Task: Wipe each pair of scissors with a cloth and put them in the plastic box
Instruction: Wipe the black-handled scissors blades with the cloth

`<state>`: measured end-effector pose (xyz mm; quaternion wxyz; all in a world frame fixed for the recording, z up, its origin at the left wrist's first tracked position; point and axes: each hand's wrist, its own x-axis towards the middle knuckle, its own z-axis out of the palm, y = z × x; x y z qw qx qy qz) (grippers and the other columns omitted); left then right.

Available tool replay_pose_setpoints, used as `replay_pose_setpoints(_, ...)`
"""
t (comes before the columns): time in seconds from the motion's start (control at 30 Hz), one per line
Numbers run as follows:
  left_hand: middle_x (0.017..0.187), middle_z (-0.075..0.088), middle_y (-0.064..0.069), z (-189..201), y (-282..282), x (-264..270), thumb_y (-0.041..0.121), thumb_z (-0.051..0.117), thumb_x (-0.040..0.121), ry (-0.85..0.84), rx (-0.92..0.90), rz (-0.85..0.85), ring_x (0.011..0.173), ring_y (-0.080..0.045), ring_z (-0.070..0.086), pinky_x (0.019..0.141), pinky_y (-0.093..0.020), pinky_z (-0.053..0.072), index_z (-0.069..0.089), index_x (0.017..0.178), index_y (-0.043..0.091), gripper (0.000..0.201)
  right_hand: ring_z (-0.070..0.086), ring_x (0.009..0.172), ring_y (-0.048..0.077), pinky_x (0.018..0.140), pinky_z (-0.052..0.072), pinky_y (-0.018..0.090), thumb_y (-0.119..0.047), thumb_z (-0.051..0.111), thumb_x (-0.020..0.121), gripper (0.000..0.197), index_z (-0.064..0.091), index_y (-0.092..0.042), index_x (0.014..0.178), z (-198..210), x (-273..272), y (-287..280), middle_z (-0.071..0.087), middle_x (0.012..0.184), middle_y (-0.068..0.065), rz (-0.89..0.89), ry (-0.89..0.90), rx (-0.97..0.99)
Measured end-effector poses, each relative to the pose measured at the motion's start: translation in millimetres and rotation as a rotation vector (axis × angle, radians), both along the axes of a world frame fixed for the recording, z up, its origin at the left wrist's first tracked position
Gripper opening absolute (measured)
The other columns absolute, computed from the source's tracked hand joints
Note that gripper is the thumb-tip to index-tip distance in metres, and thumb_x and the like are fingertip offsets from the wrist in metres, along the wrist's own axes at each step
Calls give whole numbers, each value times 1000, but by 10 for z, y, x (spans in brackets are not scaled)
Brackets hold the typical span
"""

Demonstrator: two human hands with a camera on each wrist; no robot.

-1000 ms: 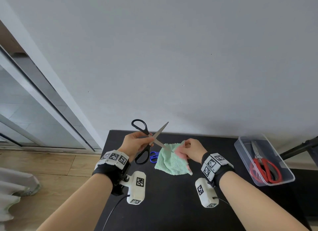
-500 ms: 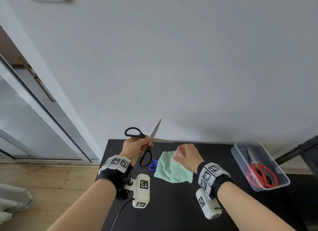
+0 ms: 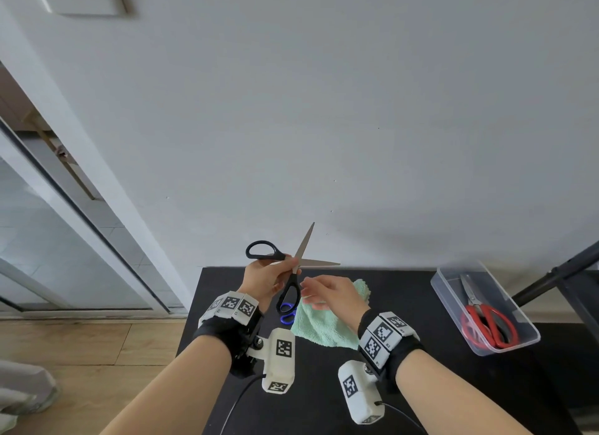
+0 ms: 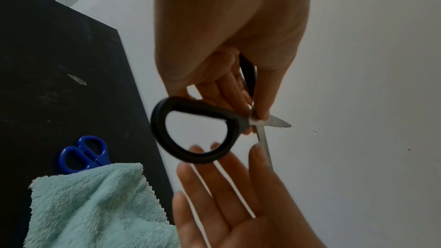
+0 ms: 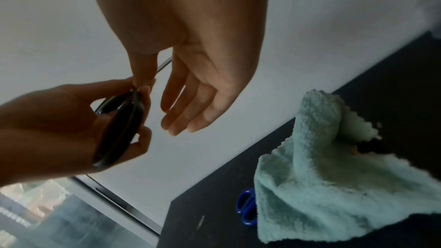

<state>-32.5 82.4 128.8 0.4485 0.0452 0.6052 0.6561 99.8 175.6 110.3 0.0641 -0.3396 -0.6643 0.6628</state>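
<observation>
My left hand (image 3: 275, 274) grips black-handled scissors (image 3: 288, 266) near the pivot, blades spread wide above the table's far edge. In the left wrist view the black scissors (image 4: 198, 129) show one handle loop, with fingers pinching at the pivot. My right hand (image 3: 327, 293) hovers just right of the lower handle, fingers straight and empty, also seen as the right hand (image 5: 190, 101). The mint-green cloth (image 3: 324, 324) lies crumpled on the black table (image 3: 421, 386) under that hand. Blue scissors (image 3: 287, 313) lie partly under the cloth. A clear plastic box (image 3: 453, 305) at the right holds red scissors (image 3: 489, 321).
A white wall rises right behind the table's far edge. A sliding door frame and wooden floor lie to the left. A dark metal stand (image 3: 557, 272) slants behind the plastic box. Cables run from the wrist cameras across the table's near part.
My right hand has let go of the cloth, which now lies on the table, and has lifted toward the black scissors. My left hand has raised the scissors and turned them, blades spread wider.
</observation>
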Motion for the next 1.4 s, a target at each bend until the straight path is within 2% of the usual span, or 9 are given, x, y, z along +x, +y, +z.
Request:
replay_pose_setpoints(0.13,70,68,-9,-9,-13,11,7,70,82,-20,17,-1,62,-15,63,48,-16,44,64,83,7,6,65,79,16,80,54,25,-15,61,91,16,70,-4,97,60,-56,-126,69,84,11,-27,112,-85)
replay_pose_setpoints(0.27,79,70,-10,-42,-57,-22,13,70,82,-59,66,-33,73,-19,65,64,-22,46,62,93,5,16,62,72,21,85,55,39,-5,65,87,12,69,3,96,58,-111,-191,65,74,12,-87,163,-137)
replay_pose_setpoints(0.47,91,73,-15,-12,-171,-178,49,64,83,-197,17,-25,88,-26,69,85,-35,51,64,87,7,42,61,61,13,70,57,23,-2,70,82,10,70,-3,92,54,-72,-164,65,76,13,-88,110,-114)
replay_pose_setpoints(0.57,92,72,-13,10,-246,-268,40,64,86,-164,-9,13,84,-26,70,77,-33,52,65,86,7,34,59,58,12,76,57,28,-2,70,82,11,72,-2,93,55,-53,-143,65,76,14,-45,90,-100)
replay_pose_setpoints(0.7,89,70,-13,7,-320,-387,18,63,88,-104,-14,10,74,-22,71,73,-28,51,68,85,5,15,58,55,10,70,57,24,-1,68,84,11,71,0,94,69,-65,-163,63,73,13,-42,76,-103)
replay_pose_setpoints(0.83,90,69,-15,-38,-385,-422,9,65,86,-56,-31,-62,73,-21,70,65,-24,54,69,95,-2,14,61,54,8,62,56,21,0,67,84,16,69,4,99,80,-99,-154,63,77,15,-120,73,-129)
replay_pose_setpoints(1.1,100,72,-19,-68,-478,-392,-3,60,87,-5,-60,-256,86,-24,71,78,-29,58,69,104,-2,19,64,60,16,60,56,22,0,67,83,11,71,-10,80,134,-145,-162,68,74,11,-178,80,-160)
replay_pose_setpoints(1.27,101,71,-22,-94,-489,-357,-8,61,83,-53,-74,-271,81,-24,72,72,-30,59,67,104,-6,22,61,62,20,65,59,25,0,69,82,16,70,3,98,93,-142,-162,67,76,15,-182,61,-161)
replay_pose_setpoints(1.4,102,70,-22,-128,-498,-305,-10,61,82,-92,-52,-293,84,-24,72,71,-28,59,67,104,-7,22,62,69,23,69,59,27,-1,70,82,17,71,0,99,26,-99,-161,70,81,16,-192,57,-159)
